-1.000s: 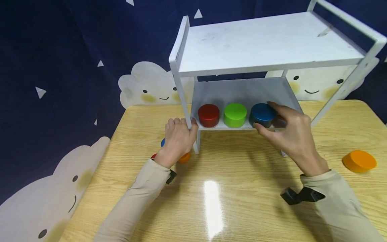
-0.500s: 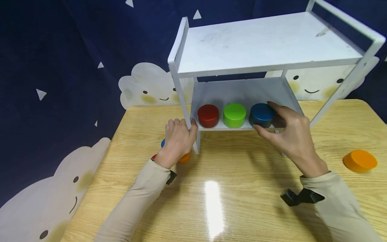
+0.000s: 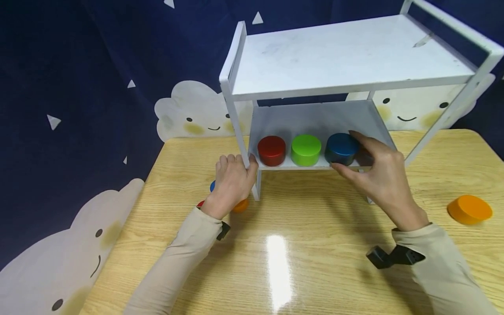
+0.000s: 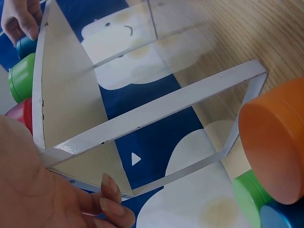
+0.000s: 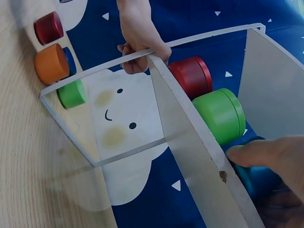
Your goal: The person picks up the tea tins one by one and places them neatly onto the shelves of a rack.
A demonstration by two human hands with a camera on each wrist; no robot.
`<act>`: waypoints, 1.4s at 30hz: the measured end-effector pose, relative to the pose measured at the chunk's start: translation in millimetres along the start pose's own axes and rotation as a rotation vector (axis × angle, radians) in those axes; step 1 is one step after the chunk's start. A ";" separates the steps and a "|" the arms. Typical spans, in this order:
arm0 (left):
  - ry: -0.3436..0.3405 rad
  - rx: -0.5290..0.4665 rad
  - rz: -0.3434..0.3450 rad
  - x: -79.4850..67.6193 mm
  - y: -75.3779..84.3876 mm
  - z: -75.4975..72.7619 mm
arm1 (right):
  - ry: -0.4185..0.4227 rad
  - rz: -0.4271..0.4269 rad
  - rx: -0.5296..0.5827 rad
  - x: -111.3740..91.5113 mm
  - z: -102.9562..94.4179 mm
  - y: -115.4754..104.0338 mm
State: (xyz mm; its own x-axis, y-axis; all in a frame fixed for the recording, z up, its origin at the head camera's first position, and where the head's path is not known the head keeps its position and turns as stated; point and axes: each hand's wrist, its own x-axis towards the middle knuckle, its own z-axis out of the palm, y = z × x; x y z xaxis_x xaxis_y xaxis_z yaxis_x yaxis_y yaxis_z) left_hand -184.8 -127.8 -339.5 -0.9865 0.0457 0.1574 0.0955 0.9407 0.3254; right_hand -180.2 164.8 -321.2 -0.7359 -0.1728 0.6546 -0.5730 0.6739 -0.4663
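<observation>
A white two-tier rack [image 3: 346,57] stands on the wooden table, with a red [image 3: 271,151], a green [image 3: 306,150] and a blue [image 3: 341,149] round lidded container in a row along its lower shelf's front. My right hand [image 3: 382,179] holds the blue one at the right end, thumb at its front and a finger at its back; the other fingers are mostly hidden. At the left, my left hand [image 3: 234,181] grips the rack where the front post meets the lower shelf. Its fingers curl below the shelf edge in the left wrist view.
An orange round piece [image 3: 470,210] lies on the table at the right. Beside the rack's left legs, red [image 5: 49,28], orange [image 5: 51,64], blue [image 5: 69,61] and green [image 5: 72,93] containers sit close together, partly behind my left hand in the head view. A dark blue curtain hangs behind.
</observation>
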 end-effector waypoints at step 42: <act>0.004 -0.009 -0.002 -0.4 -0.2 -0.2 | 0.032 -0.012 -0.008 -2.4 3.1 -0.5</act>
State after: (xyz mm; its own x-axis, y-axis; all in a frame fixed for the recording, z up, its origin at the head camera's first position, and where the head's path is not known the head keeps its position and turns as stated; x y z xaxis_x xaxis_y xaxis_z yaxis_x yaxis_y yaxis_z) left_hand -184.4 -128.1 -339.4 -0.9861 0.0429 0.1605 0.0951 0.9378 0.3339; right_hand -179.3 162.7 -324.4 -0.7173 -0.1578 0.6787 -0.5784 0.6779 -0.4537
